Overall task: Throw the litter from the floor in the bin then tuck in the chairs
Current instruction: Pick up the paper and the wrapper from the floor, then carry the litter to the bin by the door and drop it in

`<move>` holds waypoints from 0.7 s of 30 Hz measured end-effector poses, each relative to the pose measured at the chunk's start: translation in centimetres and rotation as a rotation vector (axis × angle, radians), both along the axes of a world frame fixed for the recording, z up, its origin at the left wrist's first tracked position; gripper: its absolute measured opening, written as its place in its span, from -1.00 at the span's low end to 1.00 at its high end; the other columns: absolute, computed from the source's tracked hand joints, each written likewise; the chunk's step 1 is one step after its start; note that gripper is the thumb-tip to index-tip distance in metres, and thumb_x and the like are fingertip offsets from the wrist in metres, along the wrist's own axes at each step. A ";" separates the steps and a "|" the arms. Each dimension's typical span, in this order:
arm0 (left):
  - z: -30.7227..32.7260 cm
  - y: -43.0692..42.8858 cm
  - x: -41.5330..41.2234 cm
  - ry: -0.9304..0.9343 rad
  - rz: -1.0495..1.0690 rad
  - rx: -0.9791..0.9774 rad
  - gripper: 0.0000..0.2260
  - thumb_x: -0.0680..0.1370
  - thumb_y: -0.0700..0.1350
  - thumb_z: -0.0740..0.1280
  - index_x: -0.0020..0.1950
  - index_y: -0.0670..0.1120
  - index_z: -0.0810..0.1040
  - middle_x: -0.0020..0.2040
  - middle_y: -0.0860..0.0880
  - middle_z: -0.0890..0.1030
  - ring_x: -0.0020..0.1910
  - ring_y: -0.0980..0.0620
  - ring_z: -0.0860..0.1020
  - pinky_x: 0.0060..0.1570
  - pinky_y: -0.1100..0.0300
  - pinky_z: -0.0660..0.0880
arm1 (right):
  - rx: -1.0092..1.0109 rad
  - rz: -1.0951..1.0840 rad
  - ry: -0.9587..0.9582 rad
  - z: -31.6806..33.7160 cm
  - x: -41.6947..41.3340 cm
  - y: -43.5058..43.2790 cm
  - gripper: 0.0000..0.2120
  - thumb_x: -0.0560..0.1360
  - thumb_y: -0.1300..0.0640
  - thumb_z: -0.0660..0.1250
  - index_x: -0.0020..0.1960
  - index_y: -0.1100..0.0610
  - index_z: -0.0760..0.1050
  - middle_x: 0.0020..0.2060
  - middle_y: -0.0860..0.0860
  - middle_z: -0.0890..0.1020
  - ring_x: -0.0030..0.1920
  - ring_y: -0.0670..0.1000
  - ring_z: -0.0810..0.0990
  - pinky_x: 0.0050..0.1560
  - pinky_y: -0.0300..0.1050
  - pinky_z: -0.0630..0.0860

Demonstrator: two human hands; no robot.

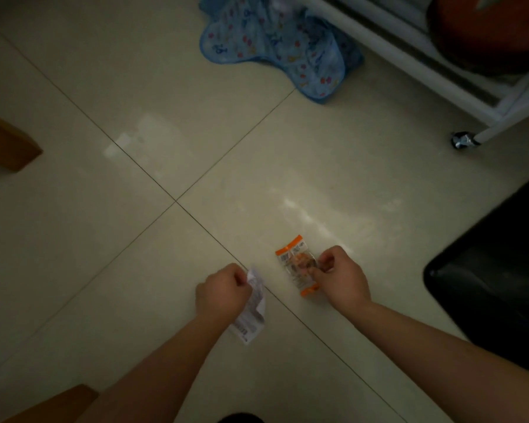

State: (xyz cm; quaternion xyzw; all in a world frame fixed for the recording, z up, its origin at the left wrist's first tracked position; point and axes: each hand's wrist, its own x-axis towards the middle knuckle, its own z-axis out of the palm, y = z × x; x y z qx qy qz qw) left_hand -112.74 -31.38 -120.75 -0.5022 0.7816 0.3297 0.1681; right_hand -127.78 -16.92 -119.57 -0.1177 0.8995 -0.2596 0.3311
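An orange-and-white snack wrapper (297, 265) is seen lying flat on the pale tiled floor (135, 87), pinched at its right edge by the fingertips of the right hand (339, 274); whether it is lifted cannot be told. A crumpled white paper slip (252, 306) is held clenched in the left hand (222, 293), its loose end hanging down beside the wrist. Open floor is noted ahead of both grips and between them, crossed by dark grout lines. To the right of the right hand, a black bin (495, 270) is seen, near but apart. Far ahead, a blue patterned cloth (272, 47) is heaped against a white wheeled frame (440, 80). Wooden furniture pieces (6, 141) are noted at the left edge. Lighting is dim.
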 end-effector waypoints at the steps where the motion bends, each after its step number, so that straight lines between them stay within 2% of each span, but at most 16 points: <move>1: 0.4 -0.8 -0.1 0.030 0.071 0.027 -0.86 0.49 -0.06 0.33 -0.27 0.03 0.44 -0.17 0.00 0.62 -0.08 -0.08 0.60 -0.10 0.15 0.43 | -0.046 -0.049 -0.020 0.3 -0.4 -0.4 -0.82 0.40 0.17 0.44 -0.10 0.05 0.44 -0.29 -0.08 0.53 -0.20 0.04 0.55 -0.20 -0.10 0.44; 3: 1.5 -2.7 -0.7 0.124 0.211 0.058 -0.93 0.49 -0.11 0.37 -0.14 0.01 0.50 -0.13 -0.06 0.63 -0.04 -0.10 0.60 -0.14 0.19 0.37 | -0.124 -0.114 -0.028 1.5 -1.6 -1.3 -0.82 0.39 0.19 0.46 -0.09 0.06 0.49 -0.32 -0.09 0.53 -0.22 0.04 0.55 -0.16 -0.09 0.46; 5: 3.2 -4.7 -1.7 0.209 0.319 0.073 -0.90 0.47 -0.17 0.41 -0.06 -0.04 0.52 -0.10 -0.09 0.64 -0.03 -0.11 0.62 -0.14 0.20 0.39 | -0.187 -0.144 -0.007 3.3 -3.2 -2.4 -0.85 0.40 0.21 0.46 -0.09 0.07 0.53 -0.34 -0.09 0.53 -0.23 0.03 0.55 -0.17 -0.12 0.44; 10: 11.8 -8.2 -4.9 0.378 0.473 0.076 -0.92 0.46 -0.18 0.42 -0.07 -0.09 0.59 -0.08 -0.12 0.67 -0.08 -0.12 0.62 0.01 0.05 0.53 | -0.281 -0.179 0.058 11.7 -6.9 -5.1 -0.89 0.41 0.21 0.45 -0.10 0.09 0.56 -0.32 -0.05 0.57 -0.22 0.02 0.56 -0.17 -0.15 0.43; 13: 19.8 -9.1 -6.1 0.464 0.550 0.098 -0.93 0.46 -0.19 0.43 -0.08 -0.11 0.59 -0.09 -0.13 0.66 -0.12 -0.11 0.61 0.02 0.02 0.54 | -0.321 -0.180 0.068 19.5 -7.9 -6.8 -0.90 0.42 0.21 0.44 -0.11 0.08 0.55 -0.29 -0.02 0.58 -0.20 0.03 0.57 -0.12 -0.11 0.46; 17: 32.3 -10.0 -6.7 0.540 0.642 0.135 -0.95 0.45 -0.18 0.44 -0.15 -0.08 0.59 -0.10 -0.13 0.67 -0.07 -0.15 0.63 0.08 -0.06 0.56 | -0.357 -0.141 0.101 32.6 -8.0 -8.7 -0.91 0.42 0.18 0.44 -0.08 0.10 0.57 -0.27 0.00 0.61 -0.18 0.04 0.60 -0.09 -0.06 0.50; 21: 46.6 -11.3 -6.2 0.620 0.696 0.176 -0.91 0.34 -0.10 0.49 -0.22 -0.03 0.61 -0.15 -0.13 0.70 -0.09 -0.16 0.66 0.10 -0.13 0.56 | -0.404 -0.122 0.146 46.9 -7.6 -10.4 -0.89 0.41 0.17 0.45 -0.10 0.07 0.55 -0.26 0.00 0.63 -0.16 0.05 0.62 -0.06 -0.01 0.54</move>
